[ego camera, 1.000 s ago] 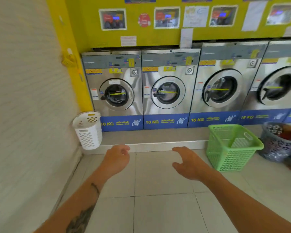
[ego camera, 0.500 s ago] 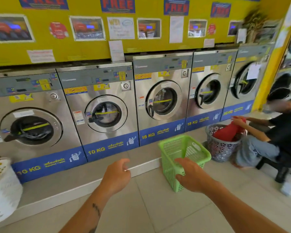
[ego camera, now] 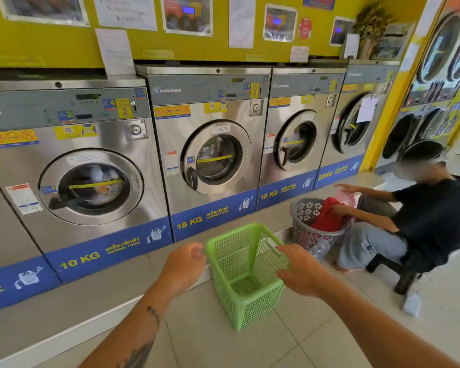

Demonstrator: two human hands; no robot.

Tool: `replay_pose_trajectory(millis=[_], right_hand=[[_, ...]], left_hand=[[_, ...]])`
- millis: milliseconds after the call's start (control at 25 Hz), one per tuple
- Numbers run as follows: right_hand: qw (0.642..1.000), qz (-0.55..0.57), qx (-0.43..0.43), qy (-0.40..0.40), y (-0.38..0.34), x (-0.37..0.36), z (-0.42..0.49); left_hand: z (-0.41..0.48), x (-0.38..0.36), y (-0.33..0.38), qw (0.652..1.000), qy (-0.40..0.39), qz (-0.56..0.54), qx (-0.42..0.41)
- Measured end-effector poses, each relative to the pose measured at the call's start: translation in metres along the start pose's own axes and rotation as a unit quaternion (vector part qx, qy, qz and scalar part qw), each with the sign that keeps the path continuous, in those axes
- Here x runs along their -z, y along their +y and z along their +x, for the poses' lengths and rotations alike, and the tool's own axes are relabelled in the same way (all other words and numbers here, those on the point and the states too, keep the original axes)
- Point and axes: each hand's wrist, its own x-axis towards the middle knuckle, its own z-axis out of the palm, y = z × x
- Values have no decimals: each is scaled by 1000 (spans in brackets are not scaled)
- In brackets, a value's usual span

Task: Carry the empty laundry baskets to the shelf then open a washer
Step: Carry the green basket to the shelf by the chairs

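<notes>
An empty green laundry basket (ego camera: 243, 301) stands on the tiled floor in front of the washers, slightly tilted. My left hand (ego camera: 182, 265) is curled at the left corner of its rim. My right hand (ego camera: 302, 272) is closed over the right rim. Behind it runs a row of steel washers with their round doors shut: a 10 KG washer (ego camera: 91, 187) with laundry visible inside, a 15 KG washer (ego camera: 215, 158) straight ahead, and another 15 KG washer (ego camera: 295, 140) to its right.
A person in a black shirt (ego camera: 436, 216) sits on a low stool at the right, reaching into a grey basket (ego camera: 307, 236) with red clothes. A raised grey step (ego camera: 91, 301) runs along the washers' base. Stacked dryers (ego camera: 436, 75) line the far right.
The view swung right and closer to the green basket. Both hands moved from open air onto its rim. The white basket at the left has left the view.
</notes>
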Motion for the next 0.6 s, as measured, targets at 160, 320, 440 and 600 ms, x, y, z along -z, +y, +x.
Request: replay_pose_trajectory(millis=[160,320,440,600], right_hand=[[998,-14,-60,-16,48,24,91],[992,-24,-120,-21,96,40,171],[989,-20,-134,-56,130,38,228],[985,-39,-120,-121,186,25,319]], left_hand=[[115,-53,8,1000,-26,4,11],[209,-99,19,995,-58,76,4],[262,-133,18,989,-72,126,19],[316,-178,6,978,-68,189,63]])
